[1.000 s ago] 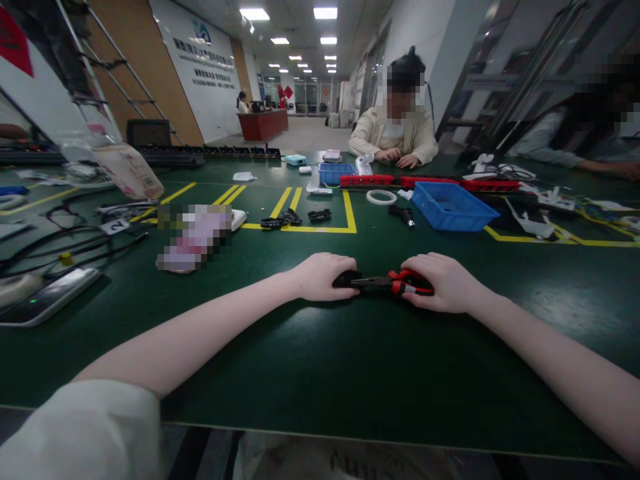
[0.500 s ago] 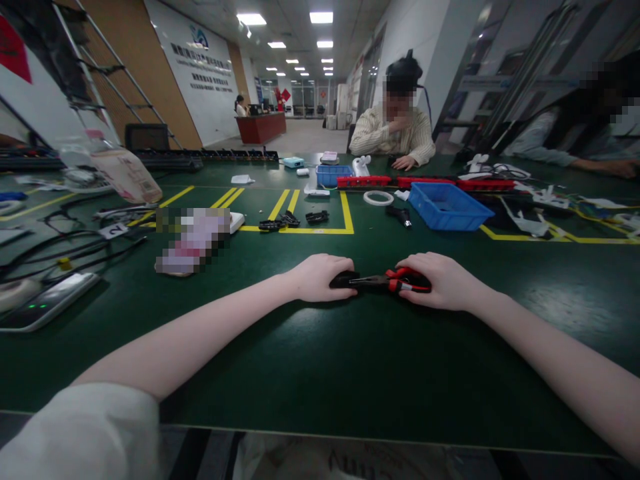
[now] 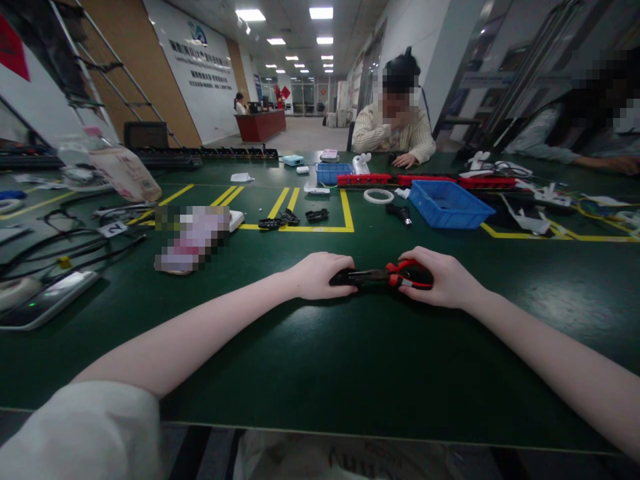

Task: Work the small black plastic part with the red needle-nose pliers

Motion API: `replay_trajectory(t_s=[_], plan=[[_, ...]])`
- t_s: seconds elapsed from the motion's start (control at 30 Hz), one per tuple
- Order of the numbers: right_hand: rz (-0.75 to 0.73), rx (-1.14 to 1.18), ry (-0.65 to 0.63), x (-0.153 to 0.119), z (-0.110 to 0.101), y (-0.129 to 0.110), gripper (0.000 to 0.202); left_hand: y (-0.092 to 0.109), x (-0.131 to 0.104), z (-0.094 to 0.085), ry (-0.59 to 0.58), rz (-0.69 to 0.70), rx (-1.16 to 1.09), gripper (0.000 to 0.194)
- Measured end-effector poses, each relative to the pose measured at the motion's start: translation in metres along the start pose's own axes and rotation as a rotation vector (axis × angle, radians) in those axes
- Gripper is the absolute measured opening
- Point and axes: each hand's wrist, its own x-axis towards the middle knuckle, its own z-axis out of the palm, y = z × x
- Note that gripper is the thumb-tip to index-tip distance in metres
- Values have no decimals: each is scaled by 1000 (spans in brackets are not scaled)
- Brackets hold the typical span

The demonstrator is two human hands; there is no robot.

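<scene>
The left hand (image 3: 326, 275) is curling its fingers around a small black part (image 3: 342, 277). To its right, the right hand (image 3: 444, 277) is gripping red-handled pliers (image 3: 384, 275), fingers wrapped about the handles, their nose meeting the part between both hands. Beyond the left hand, black pieces (image 3: 281, 220) are lying; beyond the right, a blue bin (image 3: 453, 219) is standing. Farther, a person (image 3: 420, 137) is sitting.
</scene>
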Motion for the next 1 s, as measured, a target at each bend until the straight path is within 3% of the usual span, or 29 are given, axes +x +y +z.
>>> replay_trajectory(t_s=[0.47,1.0], plan=[[-29,39,78,0,2,-3,38,1,0,-1,-5,-4,-12,24],[-48,-37,64,0,2,-4,32,0,0,0,1,-8,-19,25]])
